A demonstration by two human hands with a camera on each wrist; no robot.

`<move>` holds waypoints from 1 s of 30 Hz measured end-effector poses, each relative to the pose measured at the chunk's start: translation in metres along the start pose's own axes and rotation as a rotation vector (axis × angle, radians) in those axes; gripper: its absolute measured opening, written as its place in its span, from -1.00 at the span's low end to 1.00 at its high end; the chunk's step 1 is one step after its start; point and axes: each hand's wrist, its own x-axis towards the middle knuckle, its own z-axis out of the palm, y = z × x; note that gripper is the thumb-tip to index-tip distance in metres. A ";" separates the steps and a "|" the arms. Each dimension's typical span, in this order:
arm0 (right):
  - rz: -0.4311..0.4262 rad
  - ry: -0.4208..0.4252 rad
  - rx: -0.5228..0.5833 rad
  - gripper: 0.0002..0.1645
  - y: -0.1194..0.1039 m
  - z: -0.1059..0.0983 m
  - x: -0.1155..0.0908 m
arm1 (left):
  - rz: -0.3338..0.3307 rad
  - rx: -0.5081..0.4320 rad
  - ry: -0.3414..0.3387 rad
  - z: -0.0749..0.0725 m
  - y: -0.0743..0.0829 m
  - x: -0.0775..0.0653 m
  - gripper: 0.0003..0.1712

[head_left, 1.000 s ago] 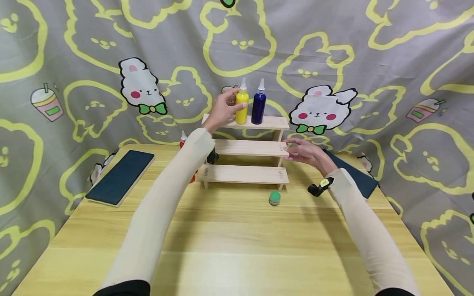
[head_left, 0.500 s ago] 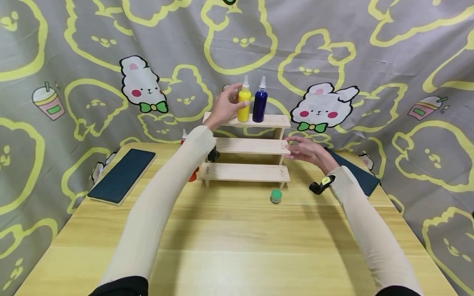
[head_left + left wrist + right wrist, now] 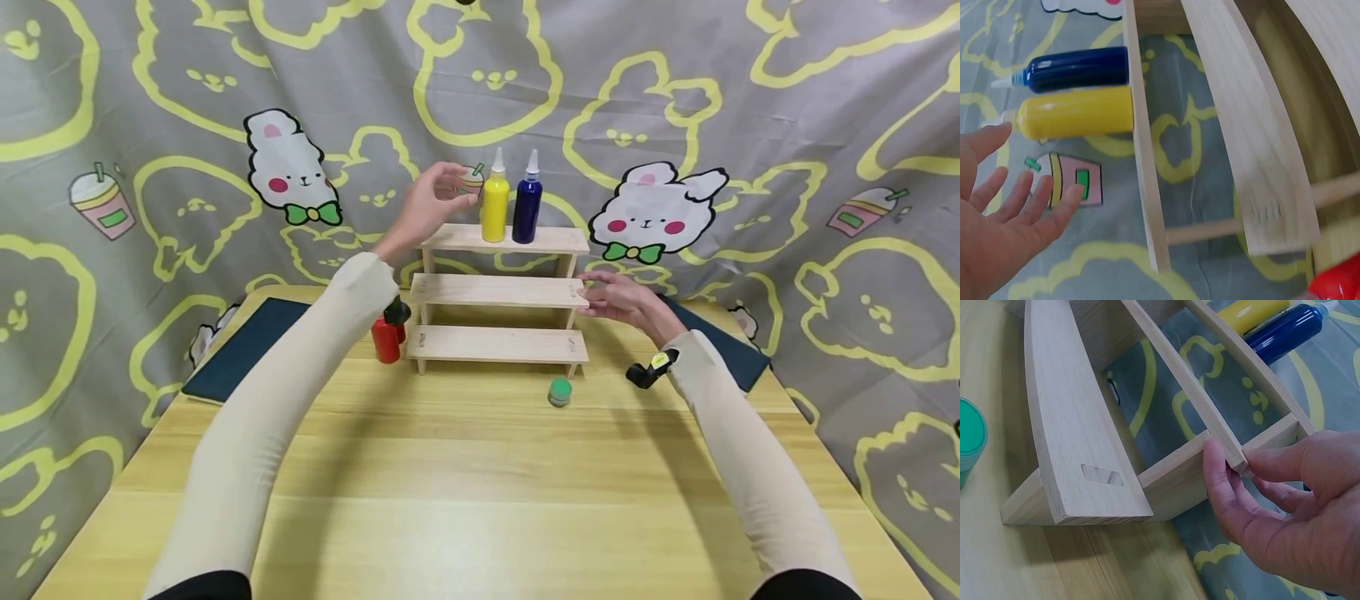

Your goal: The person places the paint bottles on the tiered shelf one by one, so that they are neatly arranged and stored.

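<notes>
A three-tier wooden shelf point(image 3: 498, 290) stands at the back of the table. On its top tier, a yellow squeeze bottle point(image 3: 495, 210) and a dark blue squeeze bottle point(image 3: 527, 210) stand upright side by side, both with white nozzle tips. My left hand point(image 3: 426, 208) is just left of the yellow bottle, fingers spread and holding nothing; the left wrist view shows a gap between palm point(image 3: 997, 244) and bottle. At the shelf's right side, my right hand point(image 3: 626, 304) pinches the end of the middle tier between thumb and fingers, as the right wrist view shows point(image 3: 1297, 500).
Red bottles point(image 3: 386, 340) stand left of the shelf, partly behind my left sleeve. A small green-lidded jar point(image 3: 559, 392) sits before the shelf's right front leg. Dark flat pads lie at left point(image 3: 247, 346) and right point(image 3: 720, 346). A patterned curtain point(image 3: 660, 108) hangs behind.
My left hand has let go of the yellow bottle and drawn back to the left, uncovering more of the red bottles. The right hand keeps its grip on the shelf.
</notes>
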 end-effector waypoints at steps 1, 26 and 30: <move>0.000 0.001 -0.003 -0.22 0.000 0.000 0.000 | -0.007 0.014 -0.004 -0.004 0.000 -0.002 -0.43; -0.001 0.001 -0.009 -0.21 0.000 0.000 -0.002 | 0.001 0.124 -0.006 -0.071 -0.044 -0.072 -0.68; -0.006 -0.003 0.009 -0.21 0.001 -0.001 -0.002 | 0.024 0.107 0.022 -0.073 -0.054 -0.085 -0.66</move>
